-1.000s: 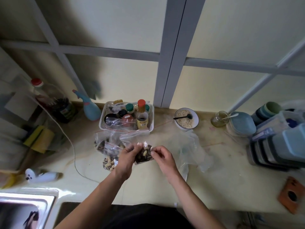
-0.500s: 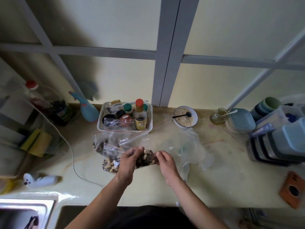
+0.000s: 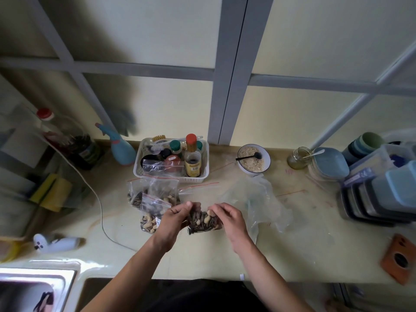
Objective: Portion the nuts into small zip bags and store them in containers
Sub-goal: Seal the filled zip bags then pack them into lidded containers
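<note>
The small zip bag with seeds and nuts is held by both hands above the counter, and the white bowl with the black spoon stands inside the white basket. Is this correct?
Not quite. The head view shows the white bowl with the black spoon standing on the counter, right of the white basket, not inside it. The rest holds: left hand and right hand both hold the small zip bag.

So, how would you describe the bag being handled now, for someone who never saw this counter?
On the counter, in front of the white basket of bottles, lies a cluster of small zip bags. The bag is the one nearest the counter's front edge, pinched at its top by the left hand and the right hand. Unlike the other bags, it is the only one held.
</note>
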A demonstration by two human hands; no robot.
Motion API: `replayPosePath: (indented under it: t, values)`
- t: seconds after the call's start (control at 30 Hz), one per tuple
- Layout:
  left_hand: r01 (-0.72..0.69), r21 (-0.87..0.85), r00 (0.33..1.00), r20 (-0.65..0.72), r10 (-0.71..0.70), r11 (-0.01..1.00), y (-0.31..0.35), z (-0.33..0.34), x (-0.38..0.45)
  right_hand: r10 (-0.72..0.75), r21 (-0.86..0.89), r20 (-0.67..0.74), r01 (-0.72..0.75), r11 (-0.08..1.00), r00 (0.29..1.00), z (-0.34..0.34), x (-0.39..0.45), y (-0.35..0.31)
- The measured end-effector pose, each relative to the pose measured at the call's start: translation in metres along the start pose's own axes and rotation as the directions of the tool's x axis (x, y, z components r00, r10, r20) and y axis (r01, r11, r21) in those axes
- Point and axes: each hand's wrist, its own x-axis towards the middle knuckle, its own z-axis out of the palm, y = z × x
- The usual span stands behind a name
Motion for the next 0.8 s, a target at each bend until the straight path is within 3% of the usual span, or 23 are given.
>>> replayPosePath:
  t: [0.17, 0.5, 0.67, 0.8]
  values:
    - [-0.015, 0.021, 1.0, -0.021, 0.016, 1.0, -0.001, 0.0, -0.004, 0.006, -0.044, 0.1, -0.002, 0.999, 0.995, 0.003, -0.003, -0.003]
    - [0.032, 0.019, 0.995, -0.096, -0.03, 0.999, -0.01, 0.012, -0.01, 0.063, -0.079, -0.086, -0.07, 0.994, 0.994, 0.013, 0.002, -0.005]
    - [0.048, 0.036, 0.995, -0.088, -0.044, 0.998, -0.016, 0.019, -0.014, 0.081, -0.147, -0.319, -0.134, 0.98, 0.944, 0.024, 0.004, 0.004]
    - [0.113, 0.042, 0.991, -0.077, -0.109, 0.993, -0.015, 0.021, -0.013, 0.037, -0.184, -0.403, -0.121, 0.975, 0.914, 0.028, 0.006, 0.001]
